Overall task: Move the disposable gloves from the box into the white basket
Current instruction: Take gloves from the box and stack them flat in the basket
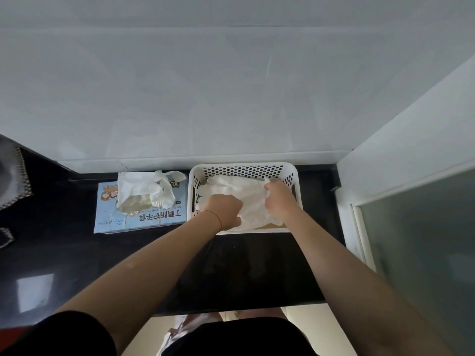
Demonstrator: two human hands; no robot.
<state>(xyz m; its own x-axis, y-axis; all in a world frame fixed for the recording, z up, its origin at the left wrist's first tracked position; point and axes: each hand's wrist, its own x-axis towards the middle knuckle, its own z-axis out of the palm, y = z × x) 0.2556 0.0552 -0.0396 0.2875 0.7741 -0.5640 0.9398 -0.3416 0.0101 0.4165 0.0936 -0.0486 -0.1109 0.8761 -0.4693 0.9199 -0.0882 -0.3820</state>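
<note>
1. At the back edge of the dark counter (64, 253), toward its right end, a white basket (295, 176) with perforated walls stood against the white wall.
2. Inside the basket lay a heap of translucent disposable gloves (239, 187), spread across most of its floor.
3. The left hand (226, 210) reached over the basket's near-left corner, its fingers curled down into the heap, grasping glove material.
4. The right hand (279, 199) was inside the basket toward its right side, fingers and thumb pinching an edge of the same heap.
5. Just left of the basket, also near the counter's back edge, lay a light blue glove box (144, 217) with printed lettering.
6. More gloves (144, 188) stuck out of the opening in the top of the box, draped over it.
7. A grey patterned cloth (15, 176) showed at the counter's far left edge.
</note>
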